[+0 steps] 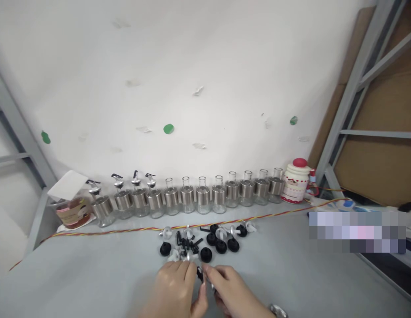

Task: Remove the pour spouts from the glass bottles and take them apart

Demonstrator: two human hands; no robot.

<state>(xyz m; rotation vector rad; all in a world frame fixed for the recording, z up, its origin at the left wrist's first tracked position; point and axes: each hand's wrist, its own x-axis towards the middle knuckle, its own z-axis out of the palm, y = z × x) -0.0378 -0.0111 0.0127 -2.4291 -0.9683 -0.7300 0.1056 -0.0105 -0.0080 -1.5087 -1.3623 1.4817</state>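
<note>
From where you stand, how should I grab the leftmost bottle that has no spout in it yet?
Take the open-necked bottle by its metal sleeve, coming from the front, over the twisted cable. It stands upright in a tight row, with a spouted bottle close on one side and another open one on the other, so side approaches look cramped. The bare glass neck looks too narrow for a firm grip.

I see a small assembly workshop: along the table's (92, 269) far edge stands a row of glass bottles (195, 196) with steel collars, loose pourer parts (205, 240) lie heaped mid-table, and metal racking (354, 88) backed with cardboard rises at the right.
</note>
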